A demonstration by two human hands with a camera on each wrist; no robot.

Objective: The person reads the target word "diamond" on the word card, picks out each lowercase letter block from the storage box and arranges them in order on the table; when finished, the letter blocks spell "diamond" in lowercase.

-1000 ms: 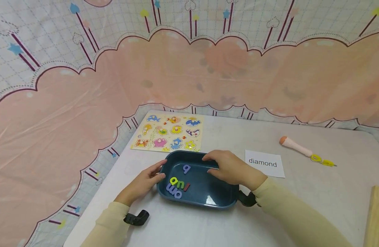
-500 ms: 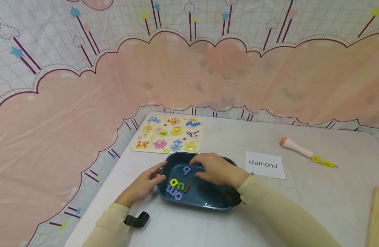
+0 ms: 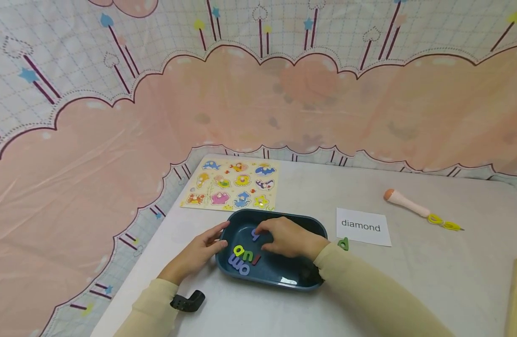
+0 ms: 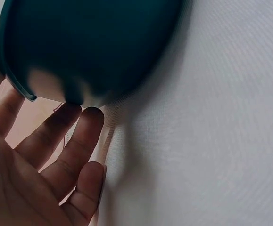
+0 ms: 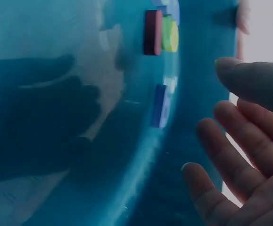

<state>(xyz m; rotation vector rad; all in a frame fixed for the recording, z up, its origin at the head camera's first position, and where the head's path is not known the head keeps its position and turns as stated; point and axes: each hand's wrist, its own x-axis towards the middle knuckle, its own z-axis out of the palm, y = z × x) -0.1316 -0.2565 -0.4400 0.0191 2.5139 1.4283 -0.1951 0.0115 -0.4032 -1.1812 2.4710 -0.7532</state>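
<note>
White table (image 3: 309, 187): blue tray (image 3: 279, 271) on it. Left hand (image 3: 195, 255), fingers loosely extended, touches tray's left edge. Right hand (image 3: 289, 238), fingers spread, grips nothing, over tray. Purple letter (image 5: 161, 106) beneath, toward far left corner; letter cluster (image 3: 245, 256) toward near left corner.

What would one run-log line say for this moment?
left hand: touching tray | right hand: over tray, near purple letter, holding nothing | green letter: on table, near diamond card

a person wears long, plain sleeves (image 3: 374, 285) in pale yellowish beige, softly creased, with a black, bent, strap-like piece (image 3: 188, 301) jutting from beside the left cuff (image 3: 165, 286).
</note>
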